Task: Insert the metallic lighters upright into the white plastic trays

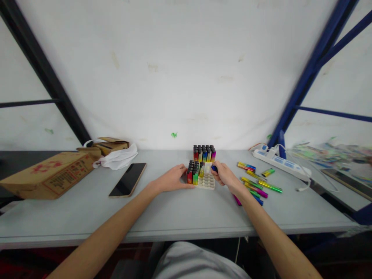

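Toward the worktop's (171, 213) back edge, pale tray (207, 183) braced along its left edge by part-open left hand (173, 178); at its right edge, right hand (223, 173) pinches blue lighter (214, 168), judged light, rigid, slick-sided, best gripped mid-body.

The light-grey table (174, 215) carries a cream plastic holed tray (207, 181) between the left hand (175, 178) and the right hand (223, 173), upright shiny multicoloured lighters (204, 154) beyond them, loose metallic-coloured lighters (251, 183) and a long white power strip (280, 164) to their right, and a black-screened phone (128, 180), a white bag (117, 159) and a brown cardboard box (52, 174) to their left.
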Tool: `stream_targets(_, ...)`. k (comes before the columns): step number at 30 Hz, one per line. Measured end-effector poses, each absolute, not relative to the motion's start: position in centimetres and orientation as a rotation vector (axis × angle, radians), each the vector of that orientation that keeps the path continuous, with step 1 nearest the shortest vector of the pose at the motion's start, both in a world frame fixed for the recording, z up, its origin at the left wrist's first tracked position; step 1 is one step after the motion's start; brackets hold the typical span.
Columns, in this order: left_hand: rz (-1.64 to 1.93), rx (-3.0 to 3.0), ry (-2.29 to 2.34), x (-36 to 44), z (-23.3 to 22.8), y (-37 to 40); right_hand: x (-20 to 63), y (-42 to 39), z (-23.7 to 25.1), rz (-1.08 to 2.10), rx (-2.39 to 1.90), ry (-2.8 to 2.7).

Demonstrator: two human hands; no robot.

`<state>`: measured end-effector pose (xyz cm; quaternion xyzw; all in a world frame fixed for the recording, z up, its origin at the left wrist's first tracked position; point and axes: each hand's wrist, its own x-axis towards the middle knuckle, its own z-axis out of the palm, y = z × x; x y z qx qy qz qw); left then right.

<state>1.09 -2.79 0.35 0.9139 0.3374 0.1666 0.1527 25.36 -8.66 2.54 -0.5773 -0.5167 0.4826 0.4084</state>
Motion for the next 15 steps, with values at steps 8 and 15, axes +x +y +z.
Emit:
stream_targets(8, 0.465, 2.618, 0.963, 1.08, 0.47, -2.86, 25.04, -9.07, 3.4, 1.212, -1.411, -1.213)
stream_targets(15, 0.455, 2.626, 0.967, 1.1, 0.53, -2.89, 25.21, -8.95, 2.94, 1.172, -1.411, -1.282)
